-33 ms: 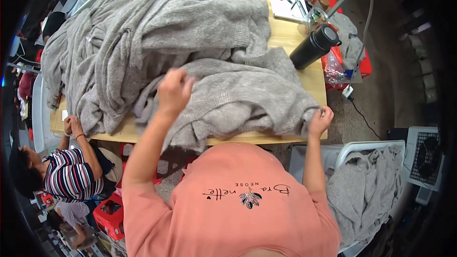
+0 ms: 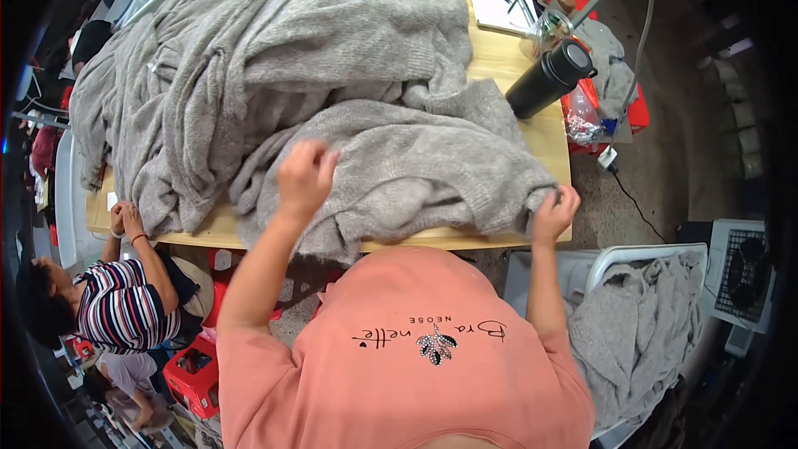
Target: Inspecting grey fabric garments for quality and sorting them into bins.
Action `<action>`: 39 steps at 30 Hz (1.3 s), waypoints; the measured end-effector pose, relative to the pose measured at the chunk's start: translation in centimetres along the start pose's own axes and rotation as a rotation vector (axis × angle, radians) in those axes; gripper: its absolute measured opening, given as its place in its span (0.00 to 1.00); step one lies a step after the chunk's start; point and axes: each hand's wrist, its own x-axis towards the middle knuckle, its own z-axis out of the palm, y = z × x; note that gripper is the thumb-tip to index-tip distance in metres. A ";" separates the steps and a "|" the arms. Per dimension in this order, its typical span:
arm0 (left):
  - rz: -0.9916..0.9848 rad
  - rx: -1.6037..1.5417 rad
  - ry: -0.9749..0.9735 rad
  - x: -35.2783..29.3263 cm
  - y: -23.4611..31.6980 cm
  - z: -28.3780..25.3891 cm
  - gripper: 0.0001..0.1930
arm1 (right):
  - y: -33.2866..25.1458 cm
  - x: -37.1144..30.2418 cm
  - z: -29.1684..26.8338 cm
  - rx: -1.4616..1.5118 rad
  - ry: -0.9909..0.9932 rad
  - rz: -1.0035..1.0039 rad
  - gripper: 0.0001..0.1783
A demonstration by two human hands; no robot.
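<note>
A grey knitted garment (image 2: 440, 145) lies rumpled along the near side of the table. My right hand (image 2: 555, 214) pinches its right end, close to the table's right corner, where the knit is bunched at my fingertips. Over the left part of the same garment is my left hand (image 2: 306, 180), its fingers curled in. Whatever those fingers may hold is hidden, and I cannot tell whether they touch the knit. A large heap of similar grey knitwear (image 2: 183, 100) covers the table's left and far side, partly against the garment in front of me.
A black bottle (image 2: 549, 79) stands on the wooden table (image 2: 532, 135) at right, near a clear jar (image 2: 549, 32) and white paper (image 2: 501, 10) with pens. Bottom right, a white bin (image 2: 611, 262) holds grey knits. At left sits a co-worker (image 2: 120, 303), hands at the table edge.
My left hand has come a little nearer to me, its fingers still curled. My right hand stays at the garment's right end, almost unmoved.
</note>
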 end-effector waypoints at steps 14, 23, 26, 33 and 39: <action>-0.299 0.417 -0.331 -16.9 -9.2 -2.2 0.27 | -1.9 -4.7 2.7 -0.219 -0.703 -0.281 0.29; -0.492 0.291 -0.035 -9.8 -10.1 -1.3 0.16 | -3.3 -5.4 2.1 0.098 -0.705 -0.453 0.22; -0.595 0.082 -0.031 -6.8 -6.4 -0.2 0.14 | -6.4 -4.9 2.2 0.182 -0.675 -0.458 0.28; 0.363 -0.290 -0.164 1.2 10.5 4.4 0.19 | -15.1 -1.8 6.5 0.890 -0.805 -0.093 0.20; 0.111 -0.218 -0.165 -5.4 5.9 2.8 0.08 | -11.9 0.9 9.1 1.324 -0.428 1.169 0.12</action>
